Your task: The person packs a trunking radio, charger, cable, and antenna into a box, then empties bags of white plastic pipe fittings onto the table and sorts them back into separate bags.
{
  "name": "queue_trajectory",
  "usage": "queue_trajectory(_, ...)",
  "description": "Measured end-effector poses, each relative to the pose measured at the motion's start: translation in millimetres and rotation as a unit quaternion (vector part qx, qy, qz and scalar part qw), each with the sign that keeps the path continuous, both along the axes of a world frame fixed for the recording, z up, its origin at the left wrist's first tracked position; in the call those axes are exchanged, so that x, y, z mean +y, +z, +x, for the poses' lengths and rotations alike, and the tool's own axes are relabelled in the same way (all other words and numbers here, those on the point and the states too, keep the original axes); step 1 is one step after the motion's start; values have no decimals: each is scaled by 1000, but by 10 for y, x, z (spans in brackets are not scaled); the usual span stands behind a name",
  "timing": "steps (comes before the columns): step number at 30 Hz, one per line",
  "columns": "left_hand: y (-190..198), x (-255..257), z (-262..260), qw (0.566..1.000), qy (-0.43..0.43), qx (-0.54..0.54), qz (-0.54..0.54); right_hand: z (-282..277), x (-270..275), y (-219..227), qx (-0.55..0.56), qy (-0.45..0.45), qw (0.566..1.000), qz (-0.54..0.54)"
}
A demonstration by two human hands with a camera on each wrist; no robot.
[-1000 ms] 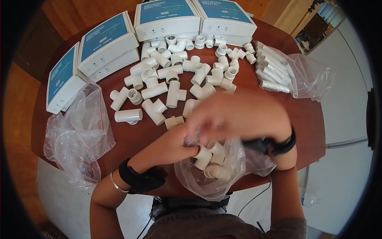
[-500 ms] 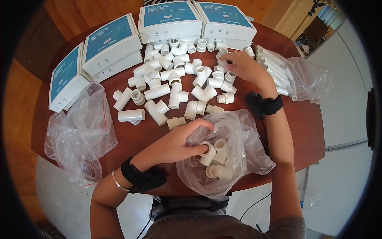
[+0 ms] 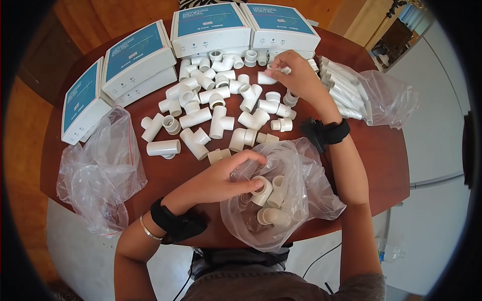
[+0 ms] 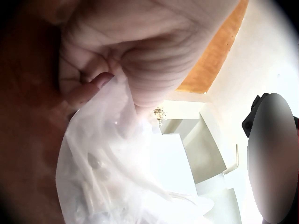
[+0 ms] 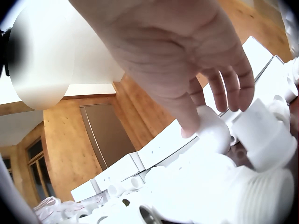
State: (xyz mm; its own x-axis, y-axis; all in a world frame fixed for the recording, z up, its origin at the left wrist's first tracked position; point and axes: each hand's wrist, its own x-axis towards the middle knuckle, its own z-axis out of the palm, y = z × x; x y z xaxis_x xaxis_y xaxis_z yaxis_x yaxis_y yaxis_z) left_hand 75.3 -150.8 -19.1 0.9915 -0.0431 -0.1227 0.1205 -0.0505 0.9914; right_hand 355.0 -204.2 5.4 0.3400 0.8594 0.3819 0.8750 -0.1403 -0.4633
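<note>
Between thumb and fingers, my right hand (image 3: 301, 76) pinches a white elbow pipe fitting (image 3: 265, 78) at the far right of the spread of fittings. The right wrist view shows that elbow (image 5: 212, 130) at the thumb and fingertips, above other fittings. My left hand (image 3: 213, 179) grips the mouth of a clear plastic bag (image 3: 311, 198) near the table's front edge. Several off-white fittings lie in this bag, among them an elbow (image 3: 275, 216). In the left wrist view, the bag's film (image 4: 100, 135) runs out from under the curled fingers.
White tees and elbows (image 3: 220, 122) cover the table's middle. Blue-and-white boxes (image 3: 211, 27) line the back and left. A crumpled clear bag (image 3: 100, 170) lies at the left edge, and a bag of white pipes (image 3: 346, 90) at the right.
My right hand moved from over the near bag to the back right of the fittings, then took hold of an elbow and shifted it slightly left. The left hand stays at the bag's mouth.
</note>
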Motion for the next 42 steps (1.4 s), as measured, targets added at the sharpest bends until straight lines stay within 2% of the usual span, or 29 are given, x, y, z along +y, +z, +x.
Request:
queue_trajectory(2,23,3,3,1000,-3,-2,9,-51,46,29,133,50,990,-20)
queue_trajectory(3,31,3,3,1000,-5,-4,18,-68,73,-17,133,50,990,-20)
queue_trajectory(5,23,3,4,1000,-4,-6,19,-93,129,-186,294,121,948,-6)
queue_trajectory(12,19,5,1,1000,-6,-6,18,-176,137,-201,242,118,960,-75)
queue_trajectory(13,16,6,0,1000,-6,-6,18,-179,149,-236,242,118,960,-74)
queue_trajectory(15,13,4,1,1000,-6,-10,23,-180,178,-327,218,136,966,-2)
queue_trajectory(18,32,-3,-1,1000,-4,5,5,-189,148,-258,206,132,969,-30)
queue_trajectory(19,23,0,1,1000,-4,5,5,-189,145,-209,205,132,969,-30)
queue_trajectory(21,-3,13,5,999,-12,-13,31,-186,150,-125,243,141,949,-146)
queue_trajectory(25,36,12,6,1000,-13,8,4,-205,147,-184,297,124,937,-138)
queue_trajectory(27,69,16,7,1000,-12,17,-5,-134,158,-232,272,168,942,-103)
queue_trajectory(31,92,-1,10,997,-20,48,-60,-268,14,262,247,118,960,-64)
queue_trajectory(33,-2,-9,42,996,26,19,-87,-380,-134,566,345,212,914,-12)
queue_trajectory(34,-9,-14,39,996,26,19,-88,-455,-233,675,345,212,914,-13)
queue_trajectory(36,-14,-25,36,978,67,39,-192,-586,-403,844,402,344,838,-133)
queue_trajectory(37,-12,-43,49,978,67,39,-192,-611,-398,894,293,448,825,-179)
queue_trajectory(38,-9,-75,71,961,93,56,-255,-692,-411,908,253,480,800,-255)
queue_trajectory(39,-4,-93,81,938,119,72,-317,-817,-429,907,237,481,780,-321)
queue_trajectory(40,33,-84,68,941,100,43,-320,-951,-436,938,169,456,789,-375)
queue_trajectory(41,24,-55,59,941,100,43,-320,-1044,-455,957,99,427,791,-427)
queue_trajectory(42,8,-20,50,963,77,24,-257,-1080,-495,931,100,427,791,-427)
